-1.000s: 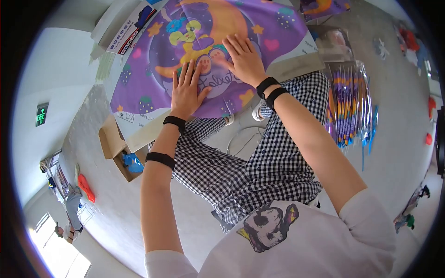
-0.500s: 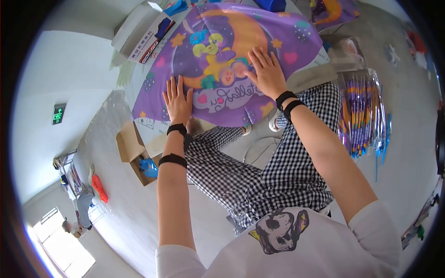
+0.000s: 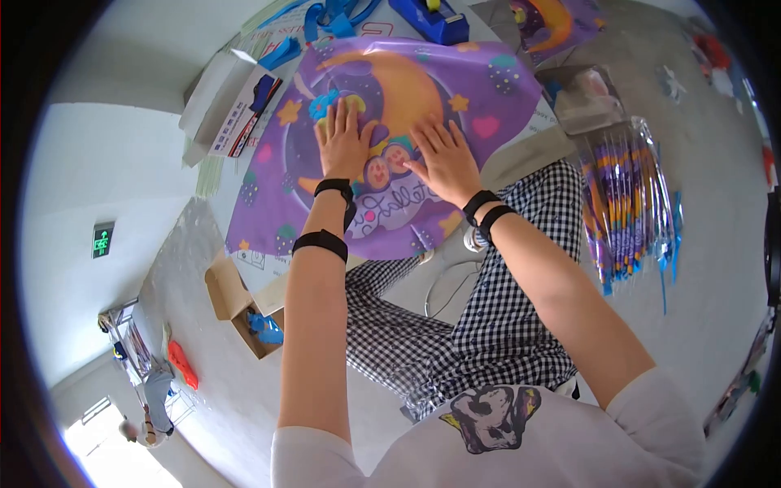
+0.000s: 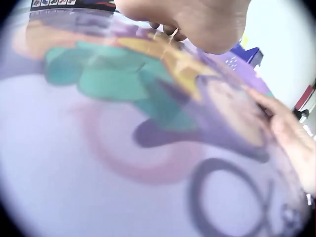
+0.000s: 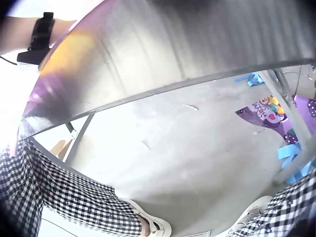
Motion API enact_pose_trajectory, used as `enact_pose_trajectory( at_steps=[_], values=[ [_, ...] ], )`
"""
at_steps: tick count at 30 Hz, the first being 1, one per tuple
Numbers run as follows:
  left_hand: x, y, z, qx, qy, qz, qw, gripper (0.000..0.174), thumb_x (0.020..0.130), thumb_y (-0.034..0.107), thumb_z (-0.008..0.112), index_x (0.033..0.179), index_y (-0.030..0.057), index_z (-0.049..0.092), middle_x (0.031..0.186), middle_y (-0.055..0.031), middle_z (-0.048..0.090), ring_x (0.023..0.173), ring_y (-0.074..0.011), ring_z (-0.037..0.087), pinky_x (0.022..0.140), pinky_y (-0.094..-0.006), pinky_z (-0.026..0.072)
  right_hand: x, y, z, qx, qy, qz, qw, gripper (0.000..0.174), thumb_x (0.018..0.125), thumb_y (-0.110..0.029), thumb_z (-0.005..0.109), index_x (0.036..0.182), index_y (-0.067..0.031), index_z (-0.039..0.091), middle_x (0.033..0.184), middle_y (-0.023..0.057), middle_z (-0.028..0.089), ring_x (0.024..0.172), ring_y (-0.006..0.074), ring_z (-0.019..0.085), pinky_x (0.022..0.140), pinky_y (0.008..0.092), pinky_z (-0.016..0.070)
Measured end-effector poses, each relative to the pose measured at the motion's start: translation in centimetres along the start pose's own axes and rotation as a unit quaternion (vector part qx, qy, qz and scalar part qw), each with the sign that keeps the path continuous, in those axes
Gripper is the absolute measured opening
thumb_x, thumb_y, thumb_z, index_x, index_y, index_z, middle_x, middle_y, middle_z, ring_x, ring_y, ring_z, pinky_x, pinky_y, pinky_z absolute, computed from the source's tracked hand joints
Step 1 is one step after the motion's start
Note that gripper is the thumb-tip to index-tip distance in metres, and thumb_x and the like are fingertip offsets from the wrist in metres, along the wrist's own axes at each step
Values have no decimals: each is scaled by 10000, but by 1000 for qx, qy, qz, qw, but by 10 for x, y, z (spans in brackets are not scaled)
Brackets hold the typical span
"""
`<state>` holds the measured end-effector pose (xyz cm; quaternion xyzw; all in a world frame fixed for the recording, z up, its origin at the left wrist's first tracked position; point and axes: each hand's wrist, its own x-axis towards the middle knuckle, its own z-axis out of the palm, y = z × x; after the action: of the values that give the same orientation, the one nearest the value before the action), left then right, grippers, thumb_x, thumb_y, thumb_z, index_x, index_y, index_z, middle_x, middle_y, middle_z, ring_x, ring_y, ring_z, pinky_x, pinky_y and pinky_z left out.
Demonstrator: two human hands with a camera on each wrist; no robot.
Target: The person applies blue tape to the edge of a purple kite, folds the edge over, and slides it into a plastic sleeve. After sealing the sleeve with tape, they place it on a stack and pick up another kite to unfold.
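A purple printed sheet [image 3: 268, 203] with a moon, stars and a cartoon figure lies spread over the table in the head view. My left hand [image 3: 344, 146] rests on it with straight fingers, covering part of the figure's face. Beside the figure's feet, my right hand [image 3: 447, 163] lies on the print with its fingers extended. In the left wrist view the heel of the left hand [image 4: 207, 22] shows at the top, over the sheet [image 4: 113, 79]. The right wrist view shows the table's underside [image 5: 207, 44]; the right hand is hidden there.
A blue tape dispenser [image 3: 443, 26] and blue ribbons [image 3: 338, 18] lie beyond the sheet. A white carton [image 3: 232, 106] stands at the left. Packed purple pieces in clear plastic [image 3: 626, 195] are on the right. An opened cardboard box [image 3: 236, 301] stands lower left.
My left hand went to the sheet's left side, then up and inward onto the figure's face. My right hand stays near the figure's feet. The head view has shifted, bringing the tape dispenser into fuller view.
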<state>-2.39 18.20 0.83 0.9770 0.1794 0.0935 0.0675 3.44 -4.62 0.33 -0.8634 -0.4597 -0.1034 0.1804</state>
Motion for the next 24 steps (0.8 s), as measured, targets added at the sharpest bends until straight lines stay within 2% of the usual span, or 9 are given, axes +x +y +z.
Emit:
enact_pose_trajectory(
  at_steps=[2, 6, 12, 13, 16, 17, 22, 23, 24],
  values=[
    [-3, 3, 0, 65, 0, -9, 998, 606, 1026, 481, 415, 1543, 178, 328, 1620, -102, 265, 1512, -316, 184, 1192, -585, 149, 0, 0, -2, 8, 0, 4, 1000, 628, 1003, -494, 449, 1455, -58, 445, 1533, 134, 408, 1447, 293, 334, 1190, 495, 234],
    [-4, 4, -3, 80, -22, -17, 996, 627, 1023, 528, 391, 1559, 217, 296, 1642, -74, 211, 1524, -303, 142, 1185, -624, 105, -1, -2, -7, 12, -1, 8, 1000, 627, 1003, -492, 451, 1454, -57, 441, 1536, 135, 399, 1445, 293, 333, 1186, 499, 240],
    [-8, 1, -5, 32, 7, 0, 999, 642, 1016, 474, 449, 1554, 163, 289, 1635, -122, 196, 1514, -349, 146, 1186, -622, 98, -1, 0, -4, 22, -8, 9, 1000, 624, 1006, -483, 448, 1460, -56, 435, 1539, 136, 394, 1446, 293, 328, 1192, 501, 222],
    [-11, 3, -7, 40, 24, -6, 999, 651, 1001, 425, 500, 1539, 110, 314, 1624, -166, 207, 1510, -364, 158, 1192, -608, 110, -1, 0, -2, 23, -9, 7, 1000, 625, 1006, -483, 447, 1461, -55, 434, 1541, 136, 391, 1448, 292, 326, 1193, 500, 217],
    [-32, 21, -28, -42, 54, 10, 998, 646, 1000, 396, 507, 1544, 117, 303, 1618, -183, 211, 1511, -364, 151, 1196, -595, 109, -2, 1, -3, 29, -13, 10, 999, 635, 1004, -485, 443, 1464, -48, 430, 1547, 140, 384, 1452, 288, 319, 1198, 496, 204],
    [-43, 28, -34, -33, 10, 0, 999, 645, 1002, 366, 501, 1552, 111, 279, 1613, -190, 222, 1509, -365, 154, 1198, -579, 124, -2, 0, -2, 28, -12, 10, 999, 637, 1003, -486, 444, 1463, -46, 430, 1546, 141, 385, 1452, 288, 319, 1197, 496, 205],
    [-76, 37, -10, -25, 34, -61, 997, 631, 1012, 383, 450, 1545, 82, 294, 1614, -167, 247, 1508, -340, 181, 1211, -537, 126, -1, 0, 1, 30, -2, 12, 999, 642, 1001, -490, 434, 1454, -35, 436, 1545, 145, 390, 1453, 290, 318, 1193, 502, 214],
    [-76, 41, -9, -10, 39, -72, 997, 630, 1013, 393, 442, 1543, 84, 301, 1615, -159, 251, 1508, -334, 185, 1212, -530, 128, 1, 0, -4, 27, 24, 0, 999, 662, 977, -474, 507, 1457, -25, 421, 1501, 170, 431, 1415, 297, 370, 1159, 498, 271],
    [-75, 44, -6, 4, 41, -83, 996, 629, 1013, 403, 433, 1541, 85, 308, 1616, -151, 256, 1508, -328, 189, 1214, -524, 130, 6, 6, -8, 85, 13, 18, 996, 683, 955, -458, 554, 1458, -19, 410, 1476, 178, 448, 1383, 309, 399, 1136, 498, 292]
  ],
)
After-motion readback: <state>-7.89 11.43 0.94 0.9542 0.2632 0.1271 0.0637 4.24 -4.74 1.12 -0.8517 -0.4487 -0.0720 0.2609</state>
